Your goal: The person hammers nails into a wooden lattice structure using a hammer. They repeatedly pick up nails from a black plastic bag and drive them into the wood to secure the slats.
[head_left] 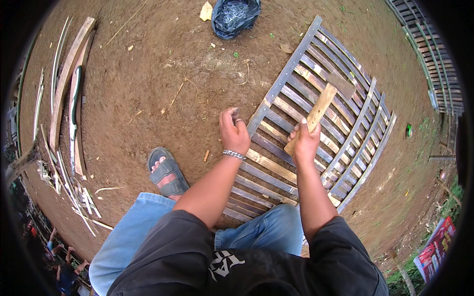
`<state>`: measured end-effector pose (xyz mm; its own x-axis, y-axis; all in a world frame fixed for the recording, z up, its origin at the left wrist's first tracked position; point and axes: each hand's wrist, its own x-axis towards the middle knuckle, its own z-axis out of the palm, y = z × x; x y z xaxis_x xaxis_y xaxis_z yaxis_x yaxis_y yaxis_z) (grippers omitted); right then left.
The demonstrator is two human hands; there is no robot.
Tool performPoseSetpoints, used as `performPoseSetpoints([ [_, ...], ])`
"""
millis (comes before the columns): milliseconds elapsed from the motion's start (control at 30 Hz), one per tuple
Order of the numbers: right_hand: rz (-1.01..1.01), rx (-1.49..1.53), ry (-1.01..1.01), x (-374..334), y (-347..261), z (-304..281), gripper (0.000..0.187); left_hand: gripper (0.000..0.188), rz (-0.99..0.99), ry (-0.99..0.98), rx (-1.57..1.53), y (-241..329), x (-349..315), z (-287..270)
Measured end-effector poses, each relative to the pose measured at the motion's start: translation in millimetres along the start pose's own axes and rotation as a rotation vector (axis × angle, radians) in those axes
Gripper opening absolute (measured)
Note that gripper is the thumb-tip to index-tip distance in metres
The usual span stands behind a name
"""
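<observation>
My right hand (306,144) is wrapped round the wooden handle of a hammer (322,106). Its dark, blocky head points away from me, above a panel of bamboo slats (282,170). The panel lies on the ground to the right, with a long strip studded with nail heads (289,66) along its left edge and more strips across its right side. My left hand (233,130), a chain bracelet at the wrist, is beside that left strip with its fingers curled in. Whether something small is pinched there is hidden.
A black plastic bag of nails (236,18) sits at the far side. On the left lie wooden planks (69,79), a handsaw (75,116) and thin bamboo strips (66,185). Another slatted panel (434,54) stands far right. My sandalled foot (168,172) rests on bare soil.
</observation>
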<state>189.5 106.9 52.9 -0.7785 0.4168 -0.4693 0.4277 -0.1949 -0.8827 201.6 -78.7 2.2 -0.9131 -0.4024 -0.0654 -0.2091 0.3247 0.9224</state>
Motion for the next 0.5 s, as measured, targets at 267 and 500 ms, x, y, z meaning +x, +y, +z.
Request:
performPoseSetpoints([
  [267,0.017,-0.063,0.027,-53,30,-40,0.017,0.04,0.083,-0.345,0.488,15,-8,-31],
  [500,-0.023,-0.063,-0.051,-43,18,-19,0.025,0.031,0.09,-0.305,0.512,8,-19,-28],
])
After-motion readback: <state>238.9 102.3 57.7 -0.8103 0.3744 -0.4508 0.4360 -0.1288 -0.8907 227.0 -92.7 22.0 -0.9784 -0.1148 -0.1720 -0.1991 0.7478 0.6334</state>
